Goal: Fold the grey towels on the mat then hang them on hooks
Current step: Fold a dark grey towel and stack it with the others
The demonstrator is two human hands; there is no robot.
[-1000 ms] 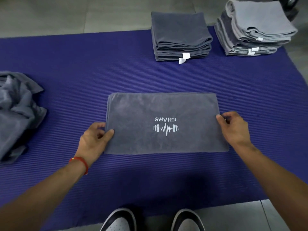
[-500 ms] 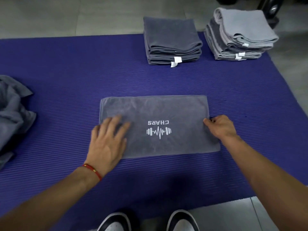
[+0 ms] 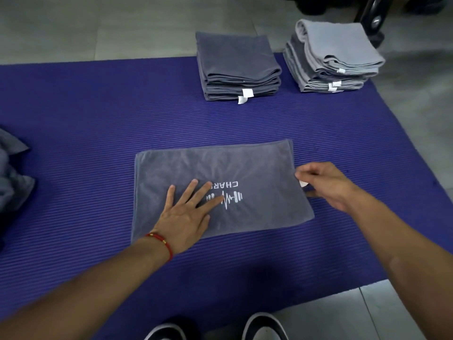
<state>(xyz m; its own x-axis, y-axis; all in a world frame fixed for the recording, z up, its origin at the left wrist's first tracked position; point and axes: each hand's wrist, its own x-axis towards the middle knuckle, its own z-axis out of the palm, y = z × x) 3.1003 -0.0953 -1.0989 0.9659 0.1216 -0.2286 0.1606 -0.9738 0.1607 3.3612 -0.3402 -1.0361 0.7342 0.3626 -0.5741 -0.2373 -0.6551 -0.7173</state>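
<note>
- Purple ribbed mat (image 3: 98, 123) spread across a grey tiled floor, filling most of the view.
- Grey towel (image 3: 245, 168) folded into a flat rectangle at the mat's centre, white logo facing up.
- Heap of unfolded grey towels (image 3: 12, 177) at the mat's left edge.
- 2 stacks at the far edge: dark folded stack (image 3: 235, 67) and, just right of it, lighter folded stack (image 3: 335, 57).
- Left hand (image 3: 186, 217) lying flat on the towel, fingers straight and spread, partly covering the logo.
- Right hand (image 3: 326, 182) at the towel's right edge, fingers curled, pinching the edge by a white tag.
- Red bracelet (image 3: 161, 241) on the left wrist.
</note>
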